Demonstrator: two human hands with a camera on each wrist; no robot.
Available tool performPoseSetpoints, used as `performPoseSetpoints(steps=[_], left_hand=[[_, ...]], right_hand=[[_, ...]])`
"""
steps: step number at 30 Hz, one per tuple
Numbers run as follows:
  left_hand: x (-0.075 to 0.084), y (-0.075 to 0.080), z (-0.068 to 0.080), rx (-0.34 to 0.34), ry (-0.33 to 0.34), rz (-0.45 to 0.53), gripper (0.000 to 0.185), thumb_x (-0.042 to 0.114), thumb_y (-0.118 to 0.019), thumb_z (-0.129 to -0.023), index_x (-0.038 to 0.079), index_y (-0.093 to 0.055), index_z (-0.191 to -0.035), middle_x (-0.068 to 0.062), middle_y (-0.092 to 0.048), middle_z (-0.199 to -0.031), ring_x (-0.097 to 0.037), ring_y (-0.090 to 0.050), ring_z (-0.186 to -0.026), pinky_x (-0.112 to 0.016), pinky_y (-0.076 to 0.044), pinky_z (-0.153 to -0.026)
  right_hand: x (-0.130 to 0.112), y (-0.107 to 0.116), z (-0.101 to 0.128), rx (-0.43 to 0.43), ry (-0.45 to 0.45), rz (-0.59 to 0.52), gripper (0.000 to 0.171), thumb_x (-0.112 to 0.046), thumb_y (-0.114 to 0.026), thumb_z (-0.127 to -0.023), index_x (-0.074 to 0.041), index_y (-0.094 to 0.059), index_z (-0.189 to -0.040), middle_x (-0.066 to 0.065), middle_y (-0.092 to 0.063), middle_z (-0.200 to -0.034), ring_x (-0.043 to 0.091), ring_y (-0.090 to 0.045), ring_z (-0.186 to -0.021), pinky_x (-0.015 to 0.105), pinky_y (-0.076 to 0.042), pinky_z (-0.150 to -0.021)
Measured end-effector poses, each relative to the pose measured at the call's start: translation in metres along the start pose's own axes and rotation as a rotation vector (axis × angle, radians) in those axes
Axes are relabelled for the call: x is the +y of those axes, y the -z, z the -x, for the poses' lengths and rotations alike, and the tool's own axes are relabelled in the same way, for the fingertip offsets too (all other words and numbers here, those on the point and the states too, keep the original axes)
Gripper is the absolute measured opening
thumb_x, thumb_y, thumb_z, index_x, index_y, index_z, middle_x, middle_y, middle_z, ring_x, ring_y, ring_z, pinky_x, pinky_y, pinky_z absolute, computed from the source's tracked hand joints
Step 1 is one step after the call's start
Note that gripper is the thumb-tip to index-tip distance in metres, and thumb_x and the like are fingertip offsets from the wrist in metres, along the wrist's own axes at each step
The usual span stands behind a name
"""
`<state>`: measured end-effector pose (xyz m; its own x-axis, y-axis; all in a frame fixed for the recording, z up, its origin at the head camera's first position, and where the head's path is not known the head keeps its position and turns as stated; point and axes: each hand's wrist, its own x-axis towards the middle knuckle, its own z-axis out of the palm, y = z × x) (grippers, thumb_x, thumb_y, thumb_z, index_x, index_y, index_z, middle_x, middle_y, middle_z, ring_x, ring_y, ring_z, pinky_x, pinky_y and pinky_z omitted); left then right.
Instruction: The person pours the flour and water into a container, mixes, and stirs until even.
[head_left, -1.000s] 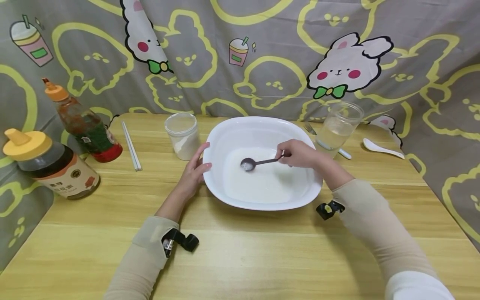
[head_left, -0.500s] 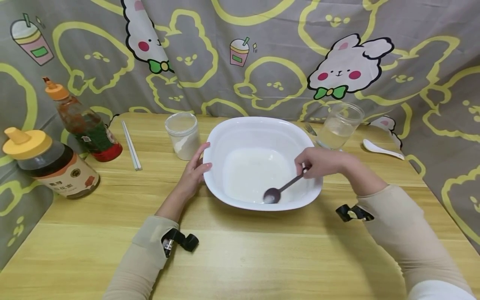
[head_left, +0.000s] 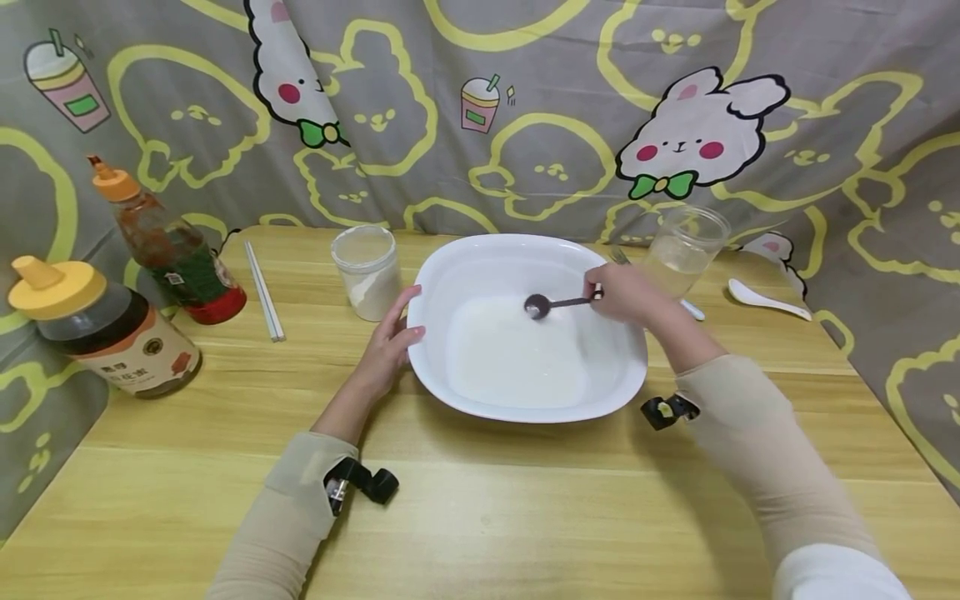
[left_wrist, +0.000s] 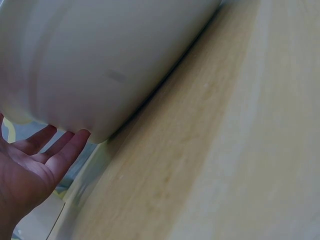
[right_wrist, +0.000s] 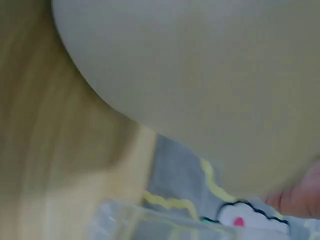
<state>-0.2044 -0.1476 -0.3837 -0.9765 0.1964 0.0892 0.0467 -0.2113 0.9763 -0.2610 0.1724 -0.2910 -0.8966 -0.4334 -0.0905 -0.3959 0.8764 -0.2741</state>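
Both hands work at the white bowl (head_left: 525,333), which sits mid-table on the wooden table (head_left: 480,500) within easy reach of each arm. Left hand (head_left: 390,346) lies flat with straight fingers against the bowl's near-left wall, seemingly bracing it so it does not slide; the left wrist view shows the fingertips (left_wrist: 70,145) touching the underside curve. Right hand (head_left: 626,293) pinches the handle of a dark spoon (head_left: 551,304), whose head hangs over the far part of the milky liquid, carrying a little white. Jar of powder (head_left: 367,271) and a clear glass (head_left: 682,246) stand just beside the bowl.
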Motion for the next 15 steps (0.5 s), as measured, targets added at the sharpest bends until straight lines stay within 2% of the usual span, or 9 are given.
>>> performPoseSetpoints(steps=[3, 6, 9, 11, 15], left_hand=[[0.001, 0.000, 0.000, -0.001, 0.000, 0.007, 0.059, 0.008, -0.047, -0.081, 0.019, -0.027, -0.135, -0.019, -0.035, -0.127, -0.032, -0.044, -0.101, -0.030, -0.050, -0.068], [0.001, -0.001, 0.001, 0.001, 0.001, 0.009, 0.060, 0.009, -0.047, -0.080, 0.019, -0.027, -0.135, -0.018, -0.035, -0.127, -0.031, -0.045, -0.099, -0.030, -0.051, -0.067], [0.000, -0.001, 0.001, 0.005, -0.002, 0.009, 0.060, 0.009, -0.048, -0.080, 0.019, -0.027, -0.135, -0.018, -0.036, -0.126, -0.030, -0.046, -0.099, -0.031, -0.051, -0.067], [0.000, 0.000, 0.001, 0.006, -0.004, 0.005, 0.060, 0.010, -0.047, -0.080, 0.019, -0.027, -0.135, -0.019, -0.035, -0.126, -0.031, -0.045, -0.099, -0.030, -0.050, -0.067], [-0.001, 0.000, 0.000, 0.002, -0.013, 0.005, 0.060, 0.009, -0.047, -0.080, 0.019, -0.027, -0.136, -0.019, -0.035, -0.127, -0.033, -0.045, -0.100, -0.030, -0.051, -0.067]], right_hand=[[-0.003, -0.015, -0.013, 0.045, 0.023, -0.117, 0.009, 0.000, -0.054, -0.073, -0.003, -0.060, -0.079, 0.007, -0.055, -0.070, 0.020, -0.046, -0.061, 0.030, -0.037, -0.055], [-0.007, -0.026, -0.021, 0.029, 0.038, -0.253, 0.008, 0.000, -0.056, -0.076, -0.001, -0.060, -0.082, 0.007, -0.055, -0.065, 0.017, -0.046, -0.057, 0.027, -0.038, -0.052], [-0.015, -0.033, -0.024, -0.052, 0.076, -0.390, 0.010, 0.000, -0.057, -0.077, 0.002, -0.060, -0.085, 0.011, -0.055, -0.060, 0.016, -0.046, -0.052, 0.026, -0.037, -0.049], [-0.018, -0.037, -0.022, -0.127, 0.130, -0.455, 0.010, 0.001, -0.057, -0.077, 0.003, -0.060, -0.086, 0.013, -0.054, -0.059, 0.017, -0.045, -0.050, 0.024, -0.036, -0.047], [-0.023, -0.038, -0.011, -0.271, 0.230, -0.520, 0.010, 0.001, -0.057, -0.077, 0.003, -0.061, -0.085, 0.010, -0.051, -0.054, 0.016, -0.043, -0.048, 0.023, -0.035, -0.045]])
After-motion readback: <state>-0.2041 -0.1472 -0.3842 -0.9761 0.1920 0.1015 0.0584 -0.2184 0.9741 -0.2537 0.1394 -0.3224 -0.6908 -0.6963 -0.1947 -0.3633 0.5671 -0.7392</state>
